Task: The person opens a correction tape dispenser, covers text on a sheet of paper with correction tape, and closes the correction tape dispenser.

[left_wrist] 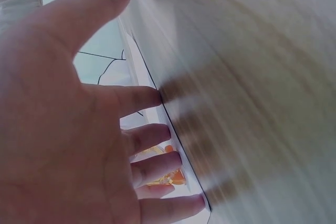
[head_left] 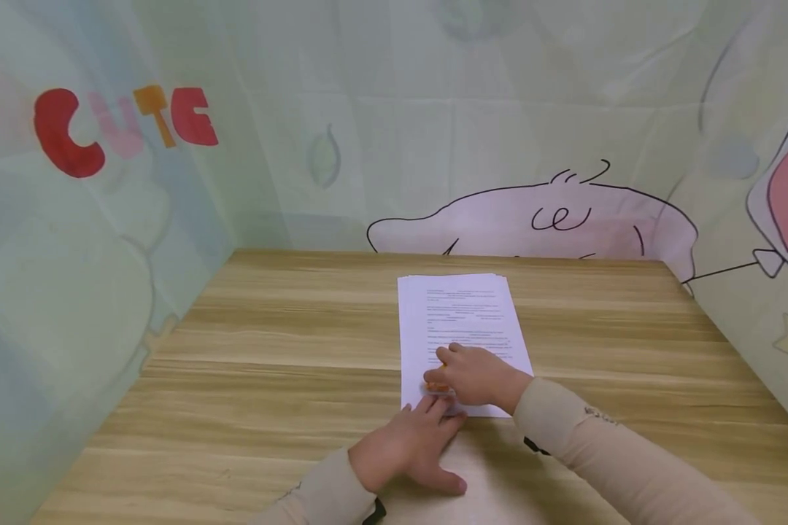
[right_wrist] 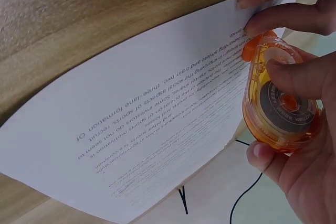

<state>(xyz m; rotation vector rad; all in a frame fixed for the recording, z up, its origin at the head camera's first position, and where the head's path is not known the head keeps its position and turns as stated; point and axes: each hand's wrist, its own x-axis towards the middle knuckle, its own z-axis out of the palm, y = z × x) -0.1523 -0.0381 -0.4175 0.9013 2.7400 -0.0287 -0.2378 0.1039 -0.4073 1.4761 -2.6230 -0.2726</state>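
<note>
A small stack of printed paper sheets (head_left: 462,306) lies on the wooden table. My right hand (head_left: 476,375) is over the lower part of the top sheet and grips a translucent orange correction tape dispenser (right_wrist: 281,108). In the right wrist view, the thumb (right_wrist: 299,77) lies against the dispenser's round hub, and its orange tip is close to the printed lines. Fingertips of my left hand (head_left: 414,448) rest at the near edge of the paper, fingers extended and thumb spread out to the side. Whether the tape touches the sheet cannot be told.
The wood-grain table (head_left: 289,350) extends to both sides of the paper. Behind it and to the left hang pale green fabric walls (head_left: 394,146) with cartoon prints and coloured letters.
</note>
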